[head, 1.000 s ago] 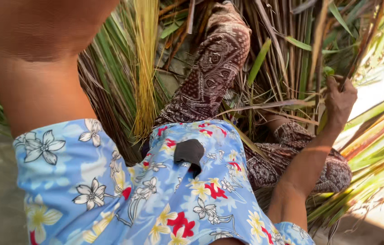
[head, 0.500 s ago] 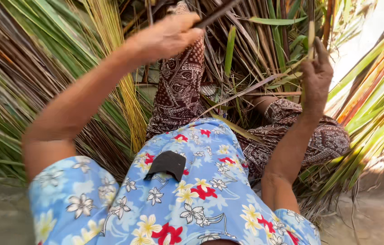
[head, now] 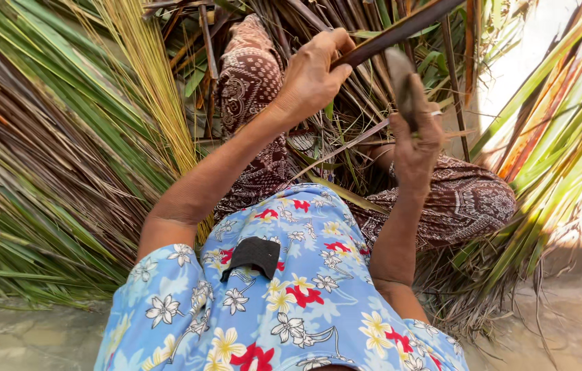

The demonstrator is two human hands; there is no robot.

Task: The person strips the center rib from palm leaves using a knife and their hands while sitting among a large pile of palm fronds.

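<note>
Stripping of a palm leaf rib (head: 401,29) looks underway: left hand (head: 311,75) fingers curled around it, right hand (head: 415,141) clenching a blade (head: 404,86), next stroke needing alignment.

left hand (head: 315,72) gripping palm stalk (head: 401,29), right hand (head: 415,141) holding blade (head: 401,75)

Both arms raised, left hand (head: 313,75) and right hand (head: 415,141) clenched.
</note>
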